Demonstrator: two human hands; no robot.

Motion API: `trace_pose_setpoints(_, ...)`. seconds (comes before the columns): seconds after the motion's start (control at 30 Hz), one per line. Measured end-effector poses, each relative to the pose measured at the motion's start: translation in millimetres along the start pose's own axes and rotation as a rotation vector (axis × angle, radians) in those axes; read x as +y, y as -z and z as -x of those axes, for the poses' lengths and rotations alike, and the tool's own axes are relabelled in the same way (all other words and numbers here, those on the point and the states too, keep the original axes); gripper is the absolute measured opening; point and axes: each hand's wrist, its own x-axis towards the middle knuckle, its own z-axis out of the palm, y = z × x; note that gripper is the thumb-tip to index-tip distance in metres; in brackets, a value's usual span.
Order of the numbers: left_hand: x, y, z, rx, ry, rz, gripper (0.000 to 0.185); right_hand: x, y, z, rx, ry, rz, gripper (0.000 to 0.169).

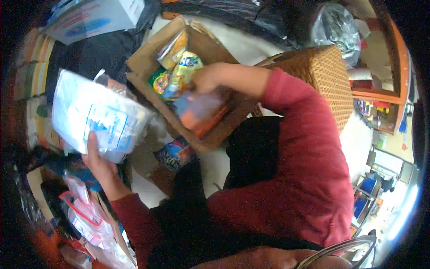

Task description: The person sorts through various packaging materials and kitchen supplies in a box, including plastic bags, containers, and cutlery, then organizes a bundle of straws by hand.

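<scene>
My left hand (pixel 102 171) grips a white package in clear plastic (pixel 97 117), its thumb lying across the front. Blue printing marks the wrapper, and glare washes out part of it. My right hand (pixel 206 79) reaches into an open cardboard box (pixel 161 112), blurred by motion. Under its fingers is a blurred blue and orange packet (pixel 198 109); whether they hold it is unclear. Beside that hand lie a yellow packet (pixel 188 64), a green packet (pixel 160 80) and a clear-wrapped yellowish packet (pixel 174 50).
A woven wicker basket (pixel 331 77) stands right of the box. Below the box is a blue and red packet (pixel 176 154). Another carton (pixel 35 181) holds plastic bags (pixel 89 215) at lower left. Stacked books or papers (pixel 38 77) line the left side; a white carton (pixel 97 20) sits above.
</scene>
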Motion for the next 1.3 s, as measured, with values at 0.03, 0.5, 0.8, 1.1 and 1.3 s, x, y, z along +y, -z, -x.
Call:
trace_pose_setpoints(0.03, 2, -1, 2, 0.02, -0.012, -0.026, 0.049, -1, -8, 11, -0.138, 0.044, 0.046, 0.058)
trace_pose_setpoints(0.5, -71, -111, 57, -0.295, -0.068, -0.35, 0.047, 20, -54, 43, -0.207, -0.029, 0.031, 0.05)
trace_pose_setpoints(0.8, -128, -2, 39, 0.155, -0.41, -0.57, 0.02, -16, -29, 57, -0.045, -0.005, 0.096, 0.052)
trace_pose_setpoints(1.1, -222, 108, 98, -0.728, -0.327, -1.614, 0.02, -165, 7, 42, 0.204, 0.392, 0.389, 0.016)
trace_pose_setpoints(1.3, -156, 59, 119, -1.126, -0.041, -1.412, 0.016, -262, -53, -65, -0.054, 0.493, 0.788, 0.026)
